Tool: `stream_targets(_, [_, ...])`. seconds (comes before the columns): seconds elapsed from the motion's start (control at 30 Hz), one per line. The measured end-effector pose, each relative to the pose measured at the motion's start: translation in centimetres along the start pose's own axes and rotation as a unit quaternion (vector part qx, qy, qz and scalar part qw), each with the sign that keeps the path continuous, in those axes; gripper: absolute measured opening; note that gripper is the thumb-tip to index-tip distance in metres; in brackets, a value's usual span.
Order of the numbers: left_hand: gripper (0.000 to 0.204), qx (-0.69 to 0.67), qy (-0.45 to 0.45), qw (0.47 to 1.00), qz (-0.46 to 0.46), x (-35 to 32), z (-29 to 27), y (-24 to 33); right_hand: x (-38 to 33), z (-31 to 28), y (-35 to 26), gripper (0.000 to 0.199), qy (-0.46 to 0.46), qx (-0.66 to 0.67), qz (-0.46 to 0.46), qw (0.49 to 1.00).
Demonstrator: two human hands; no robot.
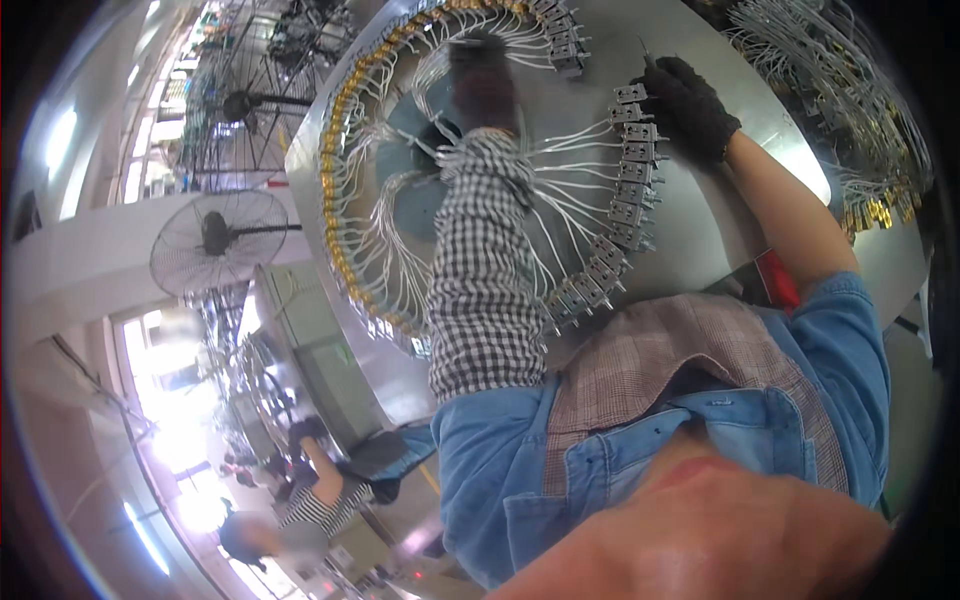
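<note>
A ring of small silver metal blocks (pixel 632 175) with pins lies on the shiny metal table (pixel 700 230). White wires (pixel 575 180) run inward from the blocks. Brass-coloured fittings (pixel 328 165) line the left arc of the ring, with wires attached too. My left hand (pixel 482 85), in a dark glove below a checked sleeve, is over the upper inside of the ring; motion blurs its fingers. My right hand (pixel 690 108), also dark-gloved, is closed beside the blocks at the upper right. A thin pointed tool (pixel 645 50) sticks out past its fingertips.
Bundles of grey wires (pixel 800 50) with brass ends (pixel 870 213) lie at the far right. To the left stand large caged fans (pixel 218 235). Another person in a striped top (pixel 320 505) works at the lower left, well apart from my table.
</note>
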State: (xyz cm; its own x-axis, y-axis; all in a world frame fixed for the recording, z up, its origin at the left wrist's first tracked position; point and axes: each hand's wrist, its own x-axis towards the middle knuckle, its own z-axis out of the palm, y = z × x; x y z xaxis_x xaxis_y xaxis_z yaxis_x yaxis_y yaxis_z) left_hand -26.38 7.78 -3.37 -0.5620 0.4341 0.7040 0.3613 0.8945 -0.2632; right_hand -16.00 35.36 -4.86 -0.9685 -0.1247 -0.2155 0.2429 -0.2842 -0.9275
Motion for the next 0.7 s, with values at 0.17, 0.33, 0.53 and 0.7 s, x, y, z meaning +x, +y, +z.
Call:
stream_targets(0.17, [0.044,0.042,-0.241,0.934,-0.259,-0.5,6.8,-12.8,0.7,-0.1,1.3,0.039,-0.023,-0.368,-0.25,0.895])
stream_targets(0.33, [0.049,-0.106,-0.254,0.899,-0.341,-2.5,7.0,-14.6,1.7,0.8,0.6,0.038,-0.038,0.012,-0.002,0.999])
stream_targets(0.53, [0.043,-0.105,-0.312,0.849,-0.414,1.5,-4.4,-5.2,2.4,-0.6,0.5,0.042,0.027,-0.09,-0.01,0.996])
stream_targets(0.7, [0.043,-0.249,-0.293,0.816,-0.432,0.8,-5.1,-4.5,3.2,-2.4,1.1,0.043,0.023,-0.076,0.005,0.997])
